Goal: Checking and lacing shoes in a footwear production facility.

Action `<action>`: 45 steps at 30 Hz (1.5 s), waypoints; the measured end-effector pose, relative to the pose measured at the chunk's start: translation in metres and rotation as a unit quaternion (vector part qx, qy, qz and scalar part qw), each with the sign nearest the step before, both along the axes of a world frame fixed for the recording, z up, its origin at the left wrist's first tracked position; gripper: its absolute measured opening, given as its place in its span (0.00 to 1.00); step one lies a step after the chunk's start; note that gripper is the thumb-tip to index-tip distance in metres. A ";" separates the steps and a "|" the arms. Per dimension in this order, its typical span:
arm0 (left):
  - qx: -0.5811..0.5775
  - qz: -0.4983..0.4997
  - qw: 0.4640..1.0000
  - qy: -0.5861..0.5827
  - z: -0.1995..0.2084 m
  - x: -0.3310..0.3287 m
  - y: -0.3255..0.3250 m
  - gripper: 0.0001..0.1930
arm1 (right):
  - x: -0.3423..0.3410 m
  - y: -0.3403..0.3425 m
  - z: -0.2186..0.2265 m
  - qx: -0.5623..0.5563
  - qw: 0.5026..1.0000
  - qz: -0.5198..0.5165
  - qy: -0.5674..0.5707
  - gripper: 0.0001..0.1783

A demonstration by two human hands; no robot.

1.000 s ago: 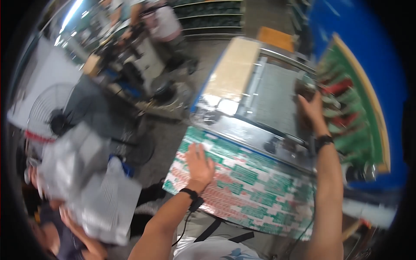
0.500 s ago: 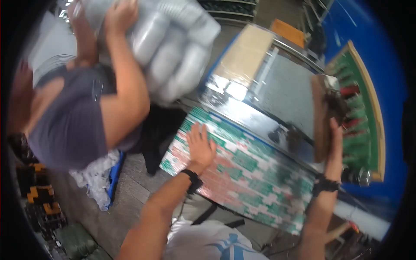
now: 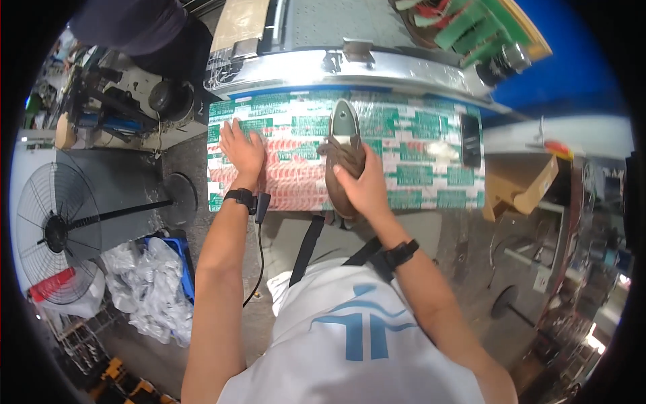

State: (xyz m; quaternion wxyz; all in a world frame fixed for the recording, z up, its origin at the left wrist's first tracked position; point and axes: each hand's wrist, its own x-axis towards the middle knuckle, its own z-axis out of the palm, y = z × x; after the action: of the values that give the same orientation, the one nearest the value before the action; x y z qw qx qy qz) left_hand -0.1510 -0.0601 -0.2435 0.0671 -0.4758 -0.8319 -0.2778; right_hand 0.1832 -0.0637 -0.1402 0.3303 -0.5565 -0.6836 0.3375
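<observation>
My right hand grips a brown lace-up shoe from its right side, thumb across the upper. The shoe stands on the table, its opening and green-grey insole showing at the far end. My left hand lies on the table to the left, fingers spread, holding nothing. Green, red and white printed tape covers the tabletop. On the table's right side are a crumpled whitish piece and a dark, flat, phone-like object.
Behind the table runs a metal-edged machine bed. A green rack with shoes stands at the far right. A cardboard box is right of the table. At left are a floor fan and a blue crate beside clear plastic bags.
My right hand has come from beside the rack to the table's middle with the brown shoe. My left hand stays on the tabletop. The other person's bundle has left view.
</observation>
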 end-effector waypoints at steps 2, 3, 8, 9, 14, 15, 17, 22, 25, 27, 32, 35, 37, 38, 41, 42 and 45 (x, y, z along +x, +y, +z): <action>-0.068 -0.012 0.997 -0.039 0.041 0.044 0.005 0.30 | 0.028 0.011 -0.005 -0.073 0.997 -0.004 0.038 0.42; -0.065 -0.058 0.955 -0.283 0.065 0.062 -0.004 0.30 | 0.035 0.009 0.013 -0.073 0.997 -0.006 0.035 0.34; 0.053 -0.250 0.912 -0.320 0.098 0.159 -0.022 0.28 | 0.074 -0.006 0.012 -0.090 0.995 0.044 0.004 0.20; 0.068 -0.259 0.906 -0.327 0.100 0.172 -0.023 0.26 | 0.078 -0.008 0.010 0.061 0.993 0.076 -0.068 0.19; 0.076 -0.190 0.906 -0.370 0.089 0.193 -0.047 0.11 | 0.056 0.013 0.050 0.054 0.991 -0.026 0.122 0.15; 0.061 -0.194 0.903 -0.379 0.091 0.193 -0.053 0.08 | 0.044 0.017 0.062 -0.001 0.996 0.009 0.087 0.15; 0.049 -0.215 0.922 -0.318 0.104 0.197 -0.060 0.04 | 0.025 0.025 0.059 -0.004 0.998 0.054 0.012 0.20; 0.062 -0.259 0.928 -0.259 0.105 0.199 -0.072 0.04 | -0.004 0.036 0.056 0.173 0.967 0.066 -0.175 0.27; 0.055 -0.265 0.928 -0.256 0.104 0.202 -0.075 0.05 | -0.011 0.043 0.054 0.172 0.944 0.072 -0.271 0.23; 0.053 -0.260 0.927 -0.266 0.106 0.201 -0.076 0.04 | -0.015 0.044 0.050 0.162 0.941 0.077 -0.288 0.21; 0.103 -0.246 0.940 -0.213 0.137 0.195 -0.068 0.22 | 0.002 0.048 0.046 0.179 0.957 0.092 -0.211 0.18; 0.076 -0.261 0.924 -0.269 0.145 0.191 -0.051 0.36 | 0.010 0.047 0.056 -0.133 0.971 0.071 0.183 0.15; 0.057 -0.277 0.927 -0.246 0.155 0.194 -0.043 0.38 | 0.010 0.033 0.118 -0.224 0.883 0.137 0.388 0.14; 0.062 -0.277 0.928 -0.242 0.151 0.195 -0.040 0.38 | 0.012 0.028 0.157 -0.303 0.741 0.190 0.568 0.14; 0.092 -0.273 0.898 -0.332 0.127 0.206 -0.033 0.31 | 0.018 0.023 0.228 -0.194 0.804 0.376 0.418 0.13; 0.093 -0.280 0.896 -0.332 0.129 0.205 -0.031 0.31 | 0.021 0.026 0.224 -0.188 0.806 0.373 0.418 0.13; 0.055 -0.249 0.943 -0.215 0.148 0.202 -0.029 0.16 | 0.034 0.041 0.186 -0.161 0.895 0.281 0.306 0.12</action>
State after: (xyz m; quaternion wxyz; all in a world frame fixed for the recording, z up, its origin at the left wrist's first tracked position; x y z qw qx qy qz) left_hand 0.0506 -0.0895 -0.0955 -0.1583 -0.5923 -0.6651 -0.4263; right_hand 0.2173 -0.0222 0.0459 0.3204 -0.2555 -0.6128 0.6757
